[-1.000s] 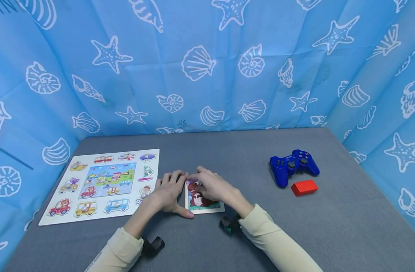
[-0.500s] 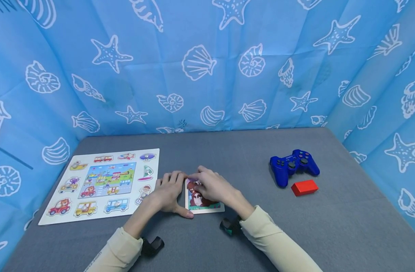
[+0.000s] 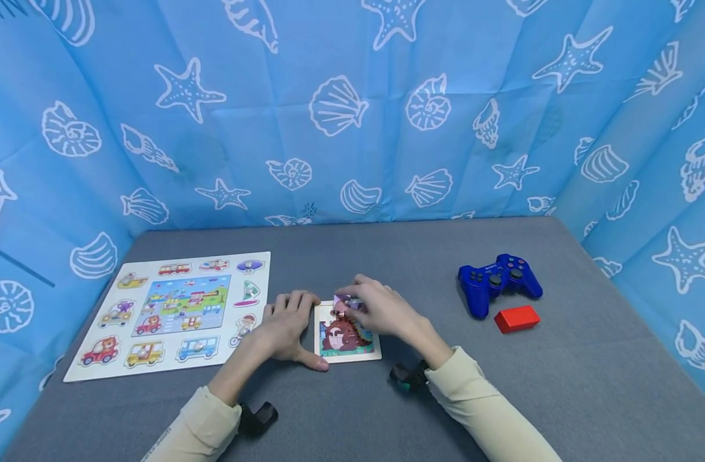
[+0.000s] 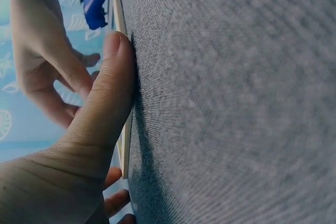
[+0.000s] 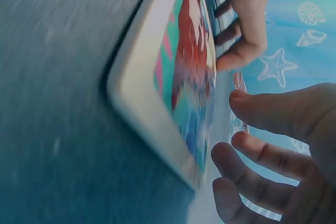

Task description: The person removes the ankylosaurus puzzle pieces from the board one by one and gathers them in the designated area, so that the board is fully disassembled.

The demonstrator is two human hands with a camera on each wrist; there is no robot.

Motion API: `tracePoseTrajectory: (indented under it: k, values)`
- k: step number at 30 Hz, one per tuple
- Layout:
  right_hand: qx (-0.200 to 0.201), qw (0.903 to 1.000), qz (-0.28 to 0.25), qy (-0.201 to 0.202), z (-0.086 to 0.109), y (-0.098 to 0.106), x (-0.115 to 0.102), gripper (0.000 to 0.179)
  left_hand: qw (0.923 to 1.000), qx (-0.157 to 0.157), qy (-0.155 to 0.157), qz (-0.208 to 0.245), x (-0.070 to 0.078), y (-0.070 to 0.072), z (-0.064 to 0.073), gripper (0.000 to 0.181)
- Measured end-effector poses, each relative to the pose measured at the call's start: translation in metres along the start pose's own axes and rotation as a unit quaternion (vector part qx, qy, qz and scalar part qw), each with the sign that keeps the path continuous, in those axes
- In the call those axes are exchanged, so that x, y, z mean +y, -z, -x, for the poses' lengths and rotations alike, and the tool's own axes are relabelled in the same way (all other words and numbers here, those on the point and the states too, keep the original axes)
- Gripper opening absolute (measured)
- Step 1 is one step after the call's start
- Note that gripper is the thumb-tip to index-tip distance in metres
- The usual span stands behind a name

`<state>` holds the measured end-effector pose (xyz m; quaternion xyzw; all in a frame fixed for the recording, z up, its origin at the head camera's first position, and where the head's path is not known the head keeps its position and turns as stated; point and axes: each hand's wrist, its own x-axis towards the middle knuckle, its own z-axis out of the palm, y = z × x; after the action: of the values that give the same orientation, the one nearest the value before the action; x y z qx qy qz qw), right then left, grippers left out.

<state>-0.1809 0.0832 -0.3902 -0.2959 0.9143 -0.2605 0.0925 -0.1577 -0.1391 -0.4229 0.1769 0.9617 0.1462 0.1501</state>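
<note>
A small framed jigsaw puzzle (image 3: 320, 350) with a brown animal picture lies on the table in front of me. My left hand (image 3: 287, 327) holds its left side, thumb at the near corner and fingertips by the far one. Above the far part of the puzzle, my right hand (image 3: 381, 309) pinches a pinkish puzzle piece (image 3: 339, 304) between thumb and finger. Bare pale backing shows in the frame's upper left. In the right wrist view, the piece (image 5: 239, 80) appears edge-on at the thumb tip, raised over the frame (image 5: 149, 100).
A large white peg puzzle board (image 3: 202, 369) with vehicle pieces lies to the left. At the right are a blue game controller (image 3: 499, 282) and a red block (image 3: 517, 319). A blue shell-print curtain (image 3: 352, 167) hangs behind the table.
My right hand has lifted a piece out of the puzzle's upper part and moved slightly right, uncovering more of the picture. The left hand has stayed in place.
</note>
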Motion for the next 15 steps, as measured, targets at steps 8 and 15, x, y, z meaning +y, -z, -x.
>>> tracePoseTrajectory:
  k: [8,15]
  values:
    - [0.003,0.9999,0.008,-0.014,0.010,0.013,0.018,0.032,1.0000,-0.001,0.006,0.000,0.001,0.000,-0.001,0.117]
    - [0.006,0.9987,0.033,-0.038,0.017,0.026,0.041,0.030,1.0000,0.002,0.003,0.004,-0.001,-0.001,-0.001,0.116]
